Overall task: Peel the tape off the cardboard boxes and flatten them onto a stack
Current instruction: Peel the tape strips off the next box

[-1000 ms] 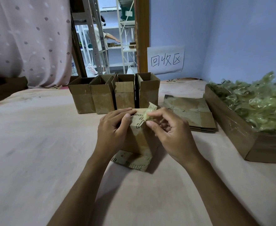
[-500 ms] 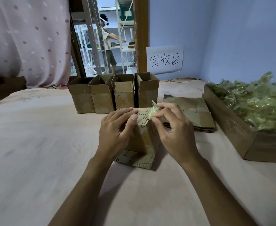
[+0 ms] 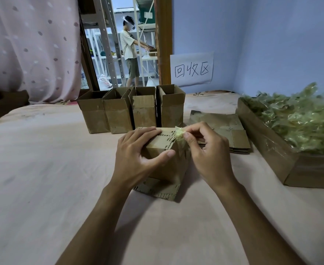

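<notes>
Pale pink tabletop (image 3: 42,169), blue walls. Mid-table stands a small brown cardboard box (image 3: 165,170), near the stack of flattened brown cardboard (image 3: 224,127). The left hand (image 3: 136,155) grips the box top, steadying. The right hand (image 3: 209,150) pinches crumpled yellowish clear tape (image 3: 179,133) at the top right edge. Step: peeling, unfinished. Next: draw the strip fully free, then flatten.

A pale pink cloth-covered surface (image 3: 42,178) is occupied by a row of four open brown cardboard boxes (image 3: 119,115) at the back. A small upright brown cardboard box (image 3: 166,169) is stood nearer, a stack of flattened cardboard (image 3: 226,125) is laid to the right, and a long cardboard tray (image 3: 268,150) is set at the far right.
</notes>
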